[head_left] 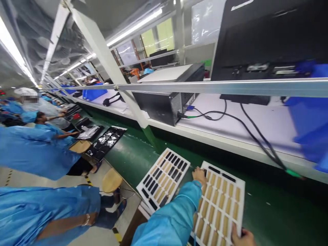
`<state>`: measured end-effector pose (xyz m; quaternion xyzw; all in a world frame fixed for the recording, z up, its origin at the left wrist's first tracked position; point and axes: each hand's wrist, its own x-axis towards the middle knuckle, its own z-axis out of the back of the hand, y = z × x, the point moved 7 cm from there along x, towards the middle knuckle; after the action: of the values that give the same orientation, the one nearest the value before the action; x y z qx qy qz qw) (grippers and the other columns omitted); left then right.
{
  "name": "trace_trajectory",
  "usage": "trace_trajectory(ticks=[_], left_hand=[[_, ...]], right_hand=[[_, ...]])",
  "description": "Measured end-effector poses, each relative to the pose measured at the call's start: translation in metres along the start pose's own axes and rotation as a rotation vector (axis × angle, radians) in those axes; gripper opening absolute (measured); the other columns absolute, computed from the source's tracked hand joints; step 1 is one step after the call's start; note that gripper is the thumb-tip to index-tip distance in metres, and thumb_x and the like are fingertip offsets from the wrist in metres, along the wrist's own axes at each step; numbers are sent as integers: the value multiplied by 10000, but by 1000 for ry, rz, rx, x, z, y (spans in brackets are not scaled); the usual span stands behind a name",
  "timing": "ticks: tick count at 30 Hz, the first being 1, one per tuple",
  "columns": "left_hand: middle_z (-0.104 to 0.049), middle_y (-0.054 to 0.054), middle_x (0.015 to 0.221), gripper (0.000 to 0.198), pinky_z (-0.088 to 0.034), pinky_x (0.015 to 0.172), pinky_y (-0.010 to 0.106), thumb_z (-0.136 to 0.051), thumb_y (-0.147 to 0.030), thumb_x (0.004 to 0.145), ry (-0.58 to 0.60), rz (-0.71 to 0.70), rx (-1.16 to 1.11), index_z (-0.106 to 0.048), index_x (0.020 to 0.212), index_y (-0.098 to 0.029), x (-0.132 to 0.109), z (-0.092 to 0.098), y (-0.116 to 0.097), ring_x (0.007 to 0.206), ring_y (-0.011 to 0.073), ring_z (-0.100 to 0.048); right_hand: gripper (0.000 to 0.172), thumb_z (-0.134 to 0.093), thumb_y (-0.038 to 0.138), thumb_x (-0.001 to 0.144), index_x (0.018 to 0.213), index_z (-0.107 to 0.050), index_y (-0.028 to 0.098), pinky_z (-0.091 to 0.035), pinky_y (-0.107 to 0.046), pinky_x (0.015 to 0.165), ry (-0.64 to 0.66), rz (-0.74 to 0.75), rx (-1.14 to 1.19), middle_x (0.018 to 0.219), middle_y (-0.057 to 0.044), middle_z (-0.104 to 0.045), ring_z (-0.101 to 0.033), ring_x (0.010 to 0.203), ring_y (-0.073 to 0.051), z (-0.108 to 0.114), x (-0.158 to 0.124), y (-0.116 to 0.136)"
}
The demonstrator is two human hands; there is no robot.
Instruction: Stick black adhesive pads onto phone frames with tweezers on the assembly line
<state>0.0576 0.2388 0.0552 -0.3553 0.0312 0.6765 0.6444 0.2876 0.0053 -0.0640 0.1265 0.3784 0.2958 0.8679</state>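
Note:
A white slotted tray [243, 194] stands tilted in front of me, its slots mostly showing tan strips, with black pieces [229, 177] along its far row. At its far left corner is my left hand [200, 177], fingers closed around the edge beside a dark piece in the corner. My right hand [242, 235] grips the near right edge, the thumb lying on the tray's face. To the left, a second white slotted tray [164, 177] carries black pieces in many slots and tan strips in the others. My left sleeve covers part of both trays' near ends.
A green bench [128, 155] runs away to the left, bearing black packaging [109, 140]. Above it a white shelf [212, 136] holds a computer case [159, 106], a monitor [269, 41] and hanging cables [258, 143]. Co-workers in blue smocks [33, 150] are at the left.

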Motion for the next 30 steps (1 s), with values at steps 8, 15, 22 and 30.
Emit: trace_trajectory(ticks=[8,15,22,30], left_hand=[[-546,117,1373,371,-500,998,503,-649,-355,939,-78,1,120,-598,1262,-179,11,-2,3,1200,278,-566],[-566,118,1344,371,-518,975,489,-650,-359,940,-64,-22,163,-599,1256,-171,17,-4,1,1172,271,-586],[-609,102,1268,322,-546,925,453,-637,-365,950,23,-88,155,-622,1202,-165,26,6,9,1095,243,-622],[-612,100,1263,334,-546,920,451,-654,-373,939,63,-36,100,-623,1198,-164,35,5,14,1086,242,-625]], right_hand=[[566,-333,678,816,1052,-508,194,-540,-487,908,-11,101,-59,1145,-263,-681,-692,1076,-394,-14,-7,14],[488,-343,620,905,1069,-508,192,-527,-449,871,-22,51,-43,1154,-211,-687,-702,1034,-355,-18,-10,13],[374,-400,570,926,1015,-494,219,-520,-394,846,-51,4,-74,1077,-148,-716,-710,1001,-314,-11,-19,19],[301,-427,470,948,1002,-510,186,-492,-367,814,-77,-31,-141,1007,-153,-707,-704,971,-302,-1,-26,32]])
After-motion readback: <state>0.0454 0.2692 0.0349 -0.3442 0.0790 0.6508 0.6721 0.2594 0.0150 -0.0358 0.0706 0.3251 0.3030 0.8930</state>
